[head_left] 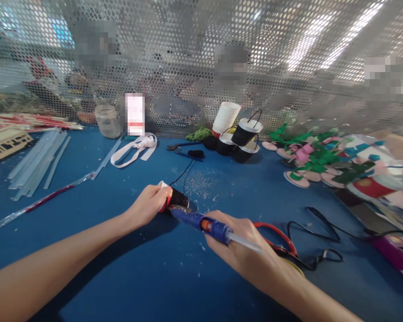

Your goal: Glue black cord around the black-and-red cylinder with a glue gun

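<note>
My left hand (pixel 151 201) grips a small black cup (pixel 178 198) with a white and red rim, lying on its side on the blue table (pixel 127 268). My right hand (pixel 237 246) holds a blue glue gun (pixel 201 222) with a clear glue stick poking out of its back. The gun's nozzle points left and touches the black cup. A thin black wire (pixel 184 172) runs from the cup toward the back of the table.
Several clear glue sticks (pixel 36 161) lie at the left, a white ribbon (pixel 134 150) and glass jar (pixel 107 120) behind. Small black buckets (pixel 243 136), white cups (pixel 225 117) and green-pink foam flowers (pixel 314 158) sit at the back right. Red-handled scissors (pixel 278 237) and a black cable (pixel 325 230) lie by my right wrist. People sit behind a perforated screen (pixel 188 53).
</note>
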{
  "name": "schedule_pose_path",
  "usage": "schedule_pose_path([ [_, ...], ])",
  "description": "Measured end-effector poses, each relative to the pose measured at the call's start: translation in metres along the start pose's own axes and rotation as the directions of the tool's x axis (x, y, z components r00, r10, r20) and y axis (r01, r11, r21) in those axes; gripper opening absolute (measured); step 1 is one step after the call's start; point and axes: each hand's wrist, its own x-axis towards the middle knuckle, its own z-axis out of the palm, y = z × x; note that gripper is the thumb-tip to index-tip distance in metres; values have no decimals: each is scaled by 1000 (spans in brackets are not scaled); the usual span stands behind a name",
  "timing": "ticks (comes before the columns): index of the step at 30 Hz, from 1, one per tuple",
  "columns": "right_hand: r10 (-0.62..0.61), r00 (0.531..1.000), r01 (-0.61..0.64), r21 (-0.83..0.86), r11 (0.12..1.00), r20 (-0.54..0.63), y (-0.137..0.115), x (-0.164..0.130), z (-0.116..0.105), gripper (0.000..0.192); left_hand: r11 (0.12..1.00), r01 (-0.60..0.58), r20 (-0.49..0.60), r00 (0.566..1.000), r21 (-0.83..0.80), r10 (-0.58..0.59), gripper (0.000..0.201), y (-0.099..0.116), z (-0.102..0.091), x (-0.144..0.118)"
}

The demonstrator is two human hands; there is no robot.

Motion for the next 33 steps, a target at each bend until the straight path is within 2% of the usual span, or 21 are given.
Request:
schedule_pose_path([
  [4, -10, 999, 10, -1, 1000, -35, 0, 0, 0, 8, 1000, 1, 15, 1000, -14, -1, 30, -1, 0, 1],
  [8, -9, 1000, 9, -2, 1000, -2, -1, -1, 0, 8, 1000, -14, -3, 1000, -5, 14, 31, -3, 1, 1],
  [12, -9, 998, 8, -5, 1000, -55, -2, 0, 0, 8, 1000, 3, 16, 1000, -18, -3, 31, -2, 1, 1],
  [16, 12, 1000, -12, -3, 1000, -24, 0, 1, 1, 8, 1000, -9, 17, 1000, -16, 9, 31, -1, 1, 0],
  [21, 35, 995, -33, 23, 999, -95, 1, 2, 1, 7, 1000, -16, 21, 1000, -15, 16, 31, -3, 0, 0],
  [25, 61, 998, -60, 25, 998, -36, -1, 3, 1, 9, 1000, -29, 26, 999, -9, 29, 31, -4, 0, 0],
  [29, 102, 990, -96, 70, 993, -98, 6, 2, 4, 5, 999, -32, 24, 999, 2, 32, 31, -5, 0, 0],
  [33, 183, 981, -170, 163, 972, -67, 13, 1, 8, 4, 999, -48, 43, 998, 11, 47, 33, -10, -1, 1],
])
